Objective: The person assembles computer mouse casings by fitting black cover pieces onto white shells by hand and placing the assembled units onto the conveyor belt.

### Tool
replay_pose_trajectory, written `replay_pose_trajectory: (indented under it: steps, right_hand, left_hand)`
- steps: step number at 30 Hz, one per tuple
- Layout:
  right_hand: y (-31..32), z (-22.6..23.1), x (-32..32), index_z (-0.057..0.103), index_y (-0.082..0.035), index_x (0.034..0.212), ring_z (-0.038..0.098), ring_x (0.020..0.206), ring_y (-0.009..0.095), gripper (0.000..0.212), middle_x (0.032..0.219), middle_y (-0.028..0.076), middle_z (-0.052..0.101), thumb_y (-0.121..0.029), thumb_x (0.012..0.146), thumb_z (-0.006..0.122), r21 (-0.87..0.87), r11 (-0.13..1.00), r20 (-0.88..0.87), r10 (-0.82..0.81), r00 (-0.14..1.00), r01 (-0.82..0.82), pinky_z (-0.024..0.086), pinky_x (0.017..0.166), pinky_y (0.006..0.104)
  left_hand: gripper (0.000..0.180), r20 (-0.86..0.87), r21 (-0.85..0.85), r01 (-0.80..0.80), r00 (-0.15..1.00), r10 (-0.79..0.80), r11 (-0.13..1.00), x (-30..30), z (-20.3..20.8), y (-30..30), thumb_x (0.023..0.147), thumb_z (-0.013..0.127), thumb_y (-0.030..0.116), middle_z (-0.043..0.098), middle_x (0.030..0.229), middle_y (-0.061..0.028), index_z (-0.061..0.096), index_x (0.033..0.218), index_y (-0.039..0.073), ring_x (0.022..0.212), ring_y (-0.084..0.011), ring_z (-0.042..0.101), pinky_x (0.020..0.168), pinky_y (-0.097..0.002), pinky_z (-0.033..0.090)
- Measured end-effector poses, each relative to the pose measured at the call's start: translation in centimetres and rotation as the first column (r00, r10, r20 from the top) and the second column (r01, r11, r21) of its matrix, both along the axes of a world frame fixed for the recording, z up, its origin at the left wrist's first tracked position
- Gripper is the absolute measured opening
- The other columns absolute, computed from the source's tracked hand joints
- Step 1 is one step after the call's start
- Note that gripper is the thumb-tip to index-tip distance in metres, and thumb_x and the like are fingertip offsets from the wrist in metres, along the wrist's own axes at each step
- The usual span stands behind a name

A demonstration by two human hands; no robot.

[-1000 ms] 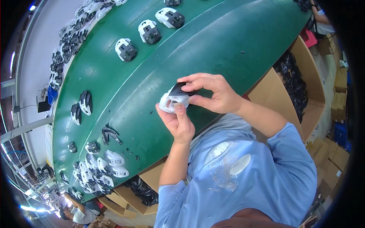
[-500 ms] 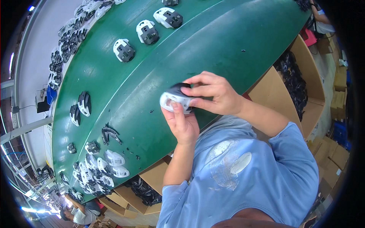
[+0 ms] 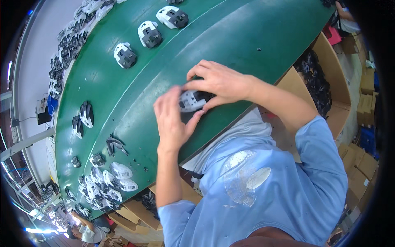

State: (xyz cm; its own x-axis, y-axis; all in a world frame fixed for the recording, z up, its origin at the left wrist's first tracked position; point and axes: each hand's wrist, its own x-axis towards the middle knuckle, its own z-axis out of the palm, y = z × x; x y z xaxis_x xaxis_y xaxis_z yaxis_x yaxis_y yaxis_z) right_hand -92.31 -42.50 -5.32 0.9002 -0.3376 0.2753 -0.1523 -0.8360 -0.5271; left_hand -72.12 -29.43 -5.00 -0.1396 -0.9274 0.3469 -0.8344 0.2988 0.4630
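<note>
A white and dark grey molded plastic shell (image 3: 192, 101) lies low over the green table, framed by both my hands. My left hand (image 3: 172, 117) closes round its left end; the fingers are smeared by motion, and the thumb reaches along the near edge. From the far right, my right hand (image 3: 216, 84) holds the same shell, with fingers curled over its far side and the thumb at its right near corner. The fingers hide part of the shell. Dark curved plastic pieces (image 3: 116, 145) lie to the left of my left hand.
Finished-looking white and grey shells (image 3: 149, 34) stand in a row on the far strip of the green table (image 3: 230, 45). A pile of shells (image 3: 101, 185) sits at left. Cardboard boxes (image 3: 337, 82) with black parts line the near edge. Another person (image 3: 88, 234) is at lower left.
The shell, held up tilted before, now sits lower and flatter with its slotted face up. My left hand has moved to its left end; my right hand has shifted slightly left and away from me.
</note>
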Motion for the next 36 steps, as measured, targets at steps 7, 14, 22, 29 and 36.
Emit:
replay_pose_trajectory:
  steps: [7,14,22,29,36]
  right_hand:
    - [-1.0,-1.6,-0.8,0.058,0.0,0.128,0.058,0.109,0.035,0.071,0.12,0.017,0.062,-0.03,0.07,0.086,0.124,0.991,0.035,0.038,0.999,-0.042,0.048,0.096,0.0441]
    - [-3.3,1.1,0.0,0.062,-0.001,0.122,0.059,0.102,0.034,0.065,0.112,0.013,0.065,-0.028,0.069,0.086,0.207,0.976,-0.045,0.075,0.996,-0.064,0.05,0.09,0.0423]
    - [-1.6,1.3,-0.5,0.062,0.001,0.122,0.06,0.097,0.032,0.067,0.112,0.015,0.066,-0.027,0.066,0.087,0.097,0.995,-0.061,-0.022,0.998,0.028,0.052,0.083,0.0394]
    - [-0.8,0.8,-0.9,0.061,0.001,0.127,0.06,0.103,0.034,0.069,0.118,0.016,0.065,-0.027,0.069,0.086,0.068,0.994,-0.012,-0.087,0.996,0.087,0.049,0.091,0.0409]
    - [-0.4,4.1,0.5,0.07,-0.003,0.115,0.063,0.104,0.031,0.044,0.119,0.013,0.067,-0.021,0.077,0.083,0.126,0.992,0.266,-0.024,0.964,-0.01,0.051,0.089,0.0401]
  left_hand:
    - [0.069,-0.034,0.066,-0.051,0.998,0.053,0.997,0.7,-1.7,-1.4,0.064,0.091,0.035,0.066,0.114,-0.0113,0.066,0.121,0.005,0.098,-0.0322,0.058,0.087,-0.0427,0.046]
    - [0.064,-0.121,0.08,0.069,0.991,-0.059,0.994,1.6,-2.0,-3.6,0.07,0.085,0.043,0.065,0.114,-0.0091,0.064,0.119,0.007,0.099,-0.0298,0.059,0.083,-0.0402,0.044]
    - [0.06,-0.158,0.109,0.071,0.986,-0.054,0.991,1.6,-1.6,-2.9,0.069,0.086,0.04,0.066,0.116,-0.0051,0.065,0.117,0.01,0.094,-0.0247,0.062,0.08,-0.0374,0.044]
    - [0.095,0.009,0.062,-0.207,0.978,0.207,0.976,4.0,2.5,1.1,0.06,0.09,0.053,0.055,0.139,-0.0142,0.055,0.137,0.011,0.123,-0.0368,0.048,0.106,-0.0515,0.033]
    - [0.038,0.313,-0.134,-0.833,0.478,0.821,0.536,15.8,-2.2,13.6,0.09,0.072,0.026,0.065,0.1,-0.021,0.062,0.112,-0.004,0.09,-0.0398,0.061,0.079,-0.0479,0.048]
